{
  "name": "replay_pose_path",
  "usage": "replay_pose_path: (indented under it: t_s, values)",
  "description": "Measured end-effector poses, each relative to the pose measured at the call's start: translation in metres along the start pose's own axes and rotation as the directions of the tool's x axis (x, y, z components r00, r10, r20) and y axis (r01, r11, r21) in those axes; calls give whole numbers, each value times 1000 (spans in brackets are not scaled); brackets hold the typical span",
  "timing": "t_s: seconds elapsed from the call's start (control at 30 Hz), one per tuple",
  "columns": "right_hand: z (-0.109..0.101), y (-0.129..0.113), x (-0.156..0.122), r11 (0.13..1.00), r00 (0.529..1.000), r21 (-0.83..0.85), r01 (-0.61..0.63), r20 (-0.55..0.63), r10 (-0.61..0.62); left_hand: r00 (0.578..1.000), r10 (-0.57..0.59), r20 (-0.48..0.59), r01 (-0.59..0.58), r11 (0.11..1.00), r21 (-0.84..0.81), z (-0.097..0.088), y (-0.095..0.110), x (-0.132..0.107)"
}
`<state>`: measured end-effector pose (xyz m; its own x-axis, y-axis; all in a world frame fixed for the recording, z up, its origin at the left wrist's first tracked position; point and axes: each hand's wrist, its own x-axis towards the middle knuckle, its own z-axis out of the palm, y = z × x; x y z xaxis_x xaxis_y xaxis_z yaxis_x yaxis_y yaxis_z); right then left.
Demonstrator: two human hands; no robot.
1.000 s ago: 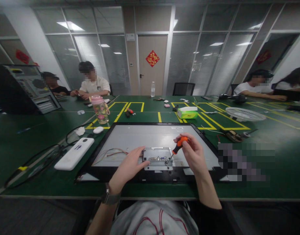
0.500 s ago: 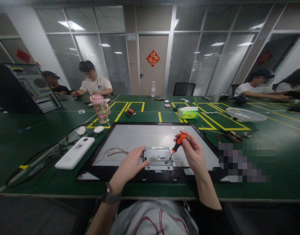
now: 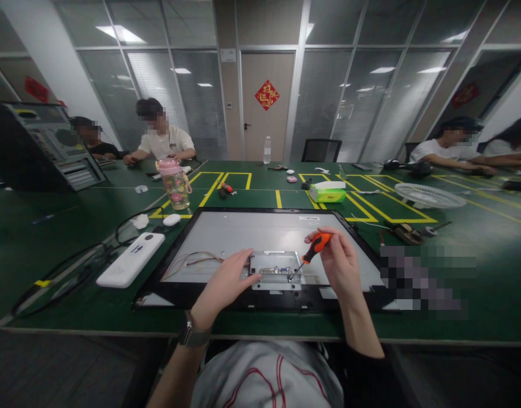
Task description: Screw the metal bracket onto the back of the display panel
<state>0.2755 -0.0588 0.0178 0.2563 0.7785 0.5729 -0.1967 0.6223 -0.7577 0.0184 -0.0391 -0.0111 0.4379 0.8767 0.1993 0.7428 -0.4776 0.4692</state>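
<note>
A flat display panel (image 3: 243, 232) with a black frame lies back side up before me. On it sits a metal bracket (image 3: 264, 260) with a small row of connectors along its middle. My left hand (image 3: 227, 280) rests with fingers stretched out against the bracket's left side. Thin coloured wires (image 3: 192, 258) run leftward from beneath that hand. My right hand (image 3: 339, 260) grips an orange and black screwdriver (image 3: 317, 246), tilted, its shaft slanting down to the left. The tip is at the lower right part of the bracket; I cannot tell what exactly it touches.
Left of the panel are a white power bank (image 3: 131, 260), black cables (image 3: 65, 277) and a pink-lidded bottle (image 3: 174, 184). Beyond stand a green tissue pack (image 3: 327, 192) and a white fan grille (image 3: 429, 195). A computer case (image 3: 43, 147) is far left. Several people sit across the table.
The screwdriver handle has tipped lower and to the right with my right hand, while its tip stays at the bracket. My left hand keeps its place. The view has shifted slightly.
</note>
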Motion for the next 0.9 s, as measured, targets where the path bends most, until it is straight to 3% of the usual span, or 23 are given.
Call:
replay_pose_path:
  t_s: [0.13, 0.37, 0.57, 0.8, 0.9]
  values:
    - [-3, 2, -1, 996, 999, -77, 43, -8, -44, 1000, 1, -6, -1, 1000, 2, 0, 1, 0]
    - [-3, 2, -3, 998, 999, -57, -32, 40, 34, 1000, -10, 7, 10, 1000, 8, 0, 1, 0]
    - [0, -5, 0, 995, 993, 14, 96, 74, -97, 1000, 0, -15, 0, 1000, -7, 1, -1, 0]
    - [1, -5, -3, 998, 994, 62, -29, 107, 23, 1000, -7, 0, 7, 1000, 4, 2, -1, 0]
    - [1, -4, -2, 997, 991, 75, 0, 135, -10, 1000, 3, -6, -3, 1000, 6, 2, -2, 0]
